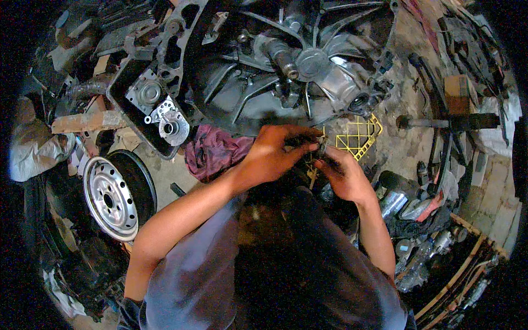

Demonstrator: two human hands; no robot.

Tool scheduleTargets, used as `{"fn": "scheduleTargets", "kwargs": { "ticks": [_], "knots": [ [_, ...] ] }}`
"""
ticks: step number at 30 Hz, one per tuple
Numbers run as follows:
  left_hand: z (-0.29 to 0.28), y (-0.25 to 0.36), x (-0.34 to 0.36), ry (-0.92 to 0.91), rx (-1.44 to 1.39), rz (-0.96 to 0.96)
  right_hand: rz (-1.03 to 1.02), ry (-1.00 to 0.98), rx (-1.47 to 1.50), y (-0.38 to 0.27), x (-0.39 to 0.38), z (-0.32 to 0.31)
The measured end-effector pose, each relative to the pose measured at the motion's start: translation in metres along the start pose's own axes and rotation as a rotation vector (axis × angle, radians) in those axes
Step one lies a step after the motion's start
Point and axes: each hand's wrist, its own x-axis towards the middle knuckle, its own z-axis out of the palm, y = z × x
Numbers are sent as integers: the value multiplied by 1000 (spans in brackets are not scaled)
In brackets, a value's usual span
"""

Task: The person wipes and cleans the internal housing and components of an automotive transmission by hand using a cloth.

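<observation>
My left hand (pixel 278 151) and my right hand (pixel 342 171) meet near the middle, just below a large metal gearbox housing (pixel 312 66). Fingers of both are closed on a small dark part (pixel 322 144), largely hidden and too small to name. Directly behind them, on the floor, is a yellow plastic grid crate (pixel 357 137). A crumpled maroon cloth (pixel 212 154) lies left of my left hand. Further up-left, a dark tray (pixel 121 102) holds machined metal parts (pixel 170 125).
A silver steel wheel (pixel 110 198) leans at the left beside wooden pieces (pixel 88 121). At the right are a cardboard box (pixel 457 88), black bars (pixel 473 120), cans (pixel 393 202), bottles and other clutter. My knees (pixel 192 264) frame the lower middle.
</observation>
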Motion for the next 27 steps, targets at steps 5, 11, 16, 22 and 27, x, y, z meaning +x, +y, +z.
{"fn": "scheduleTargets", "kwargs": {
  "ticks": [5, 11, 16, 22, 27],
  "knots": [
    [-5, 6, -3, 9, -54, -48, -105, 30, -91, -4, 3, 5],
    [-6, 3, -2, 58, -61, -62, -19, -25, -15, -7, 7, 9],
    [-9, -5, -7, 94, -82, -31, -41, -21, -41, -14, 12, 15],
    [-21, 3, -14, 141, -73, -88, 115, 51, -189, -7, 16, 17],
    [-20, -46, -14, 315, -112, -92, 172, 329, -1, -28, 14, 28]
  ]
}}
